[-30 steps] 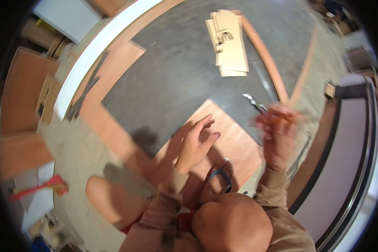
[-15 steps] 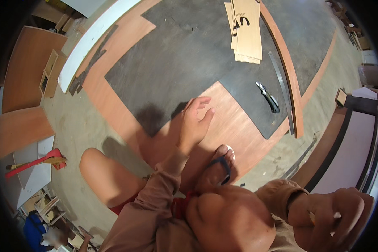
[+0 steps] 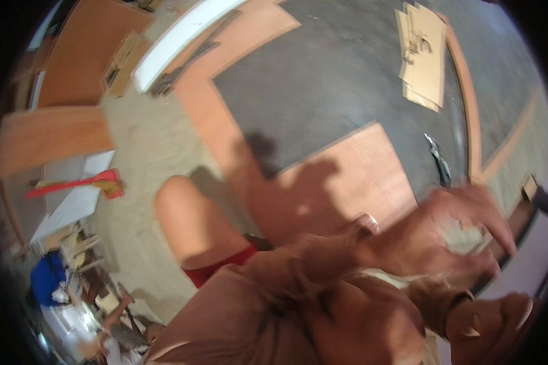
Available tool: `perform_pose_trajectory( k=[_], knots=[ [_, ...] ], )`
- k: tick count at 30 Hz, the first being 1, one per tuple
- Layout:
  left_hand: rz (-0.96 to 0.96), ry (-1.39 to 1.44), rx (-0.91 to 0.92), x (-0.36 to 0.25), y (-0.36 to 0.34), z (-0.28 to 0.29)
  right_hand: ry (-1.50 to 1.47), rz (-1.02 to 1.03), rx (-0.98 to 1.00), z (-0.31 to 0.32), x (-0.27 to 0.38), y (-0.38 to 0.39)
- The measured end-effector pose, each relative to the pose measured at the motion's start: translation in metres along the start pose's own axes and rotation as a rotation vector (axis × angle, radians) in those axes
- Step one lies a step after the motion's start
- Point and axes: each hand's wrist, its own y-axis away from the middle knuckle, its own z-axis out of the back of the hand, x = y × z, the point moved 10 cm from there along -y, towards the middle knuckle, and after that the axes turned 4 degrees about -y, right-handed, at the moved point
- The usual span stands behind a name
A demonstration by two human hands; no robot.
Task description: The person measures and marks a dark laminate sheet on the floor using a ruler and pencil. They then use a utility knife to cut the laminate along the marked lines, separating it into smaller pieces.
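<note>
My left hand point(image 3: 453, 228) reaches across to the right, smeared by motion. Its thumb and fingers are curved apart, with nothing visible between them. Below it, near the lower right rim, my right hand point(image 3: 493, 325) is closed, and a small pale bit shows at its fingers; what it holds cannot be made out. A utility knife point(image 3: 438, 161) with a dark handle lies just beyond my left hand, on a dark grey sheet point(image 3: 329, 79). Under and beside that sheet is reddish-brown plywood point(image 3: 365, 164). My bent knees and one foot are close to the plywood.
Pale printed cardboard pieces point(image 3: 426, 55) lie on the dark sheet beside a long curved wooden strip point(image 3: 466, 97). A white strip point(image 3: 182, 39) lies far left. Brown boards point(image 3: 55, 137) and a red-handled tool point(image 3: 73, 185) are at left. A person in blue point(image 3: 47, 278) is lower left.
My left hand has left the space over the plywood and swung right, toward my right hand. The whole view has shifted, with the floor things now further right. My right hand stays closed.
</note>
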Motion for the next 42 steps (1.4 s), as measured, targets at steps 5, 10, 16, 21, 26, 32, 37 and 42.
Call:
perform_pose_trajectory(
  k=[5,10,16,21,26,32,37,42],
  knots=[
    [0.09,-0.045,0.161,-0.008,0.007,-0.045,-0.028,0.066,-0.15,0.029,-0.038,0.02],
    [0.134,-0.075,0.149,0.001,0.015,-0.036,0.058,0.035,-0.222,0.055,-0.064,0.039],
    [0.147,-0.105,0.157,0.008,0.013,-0.037,0.116,0.029,-0.243,0.07,-0.069,0.05],
    [0.164,-0.142,0.165,0.013,0.016,-0.036,0.146,0.039,-0.235,0.078,-0.066,0.055],
    [0.167,-0.166,0.152,0.021,0.02,-0.02,0.205,0.063,-0.201,0.081,-0.051,0.056],
    [0.19,-0.18,0.151,0.028,0.028,-0.023,0.26,0.1,-0.183,0.08,-0.023,0.054],
    [0.217,-0.199,0.167,0.041,0.025,-0.024,0.287,0.139,-0.155,0.075,-0.001,0.048],
    [0.232,-0.371,0.227,0.043,0.013,0.003,0.515,0.331,-0.173,0.075,0.063,0.035]
  ],
)
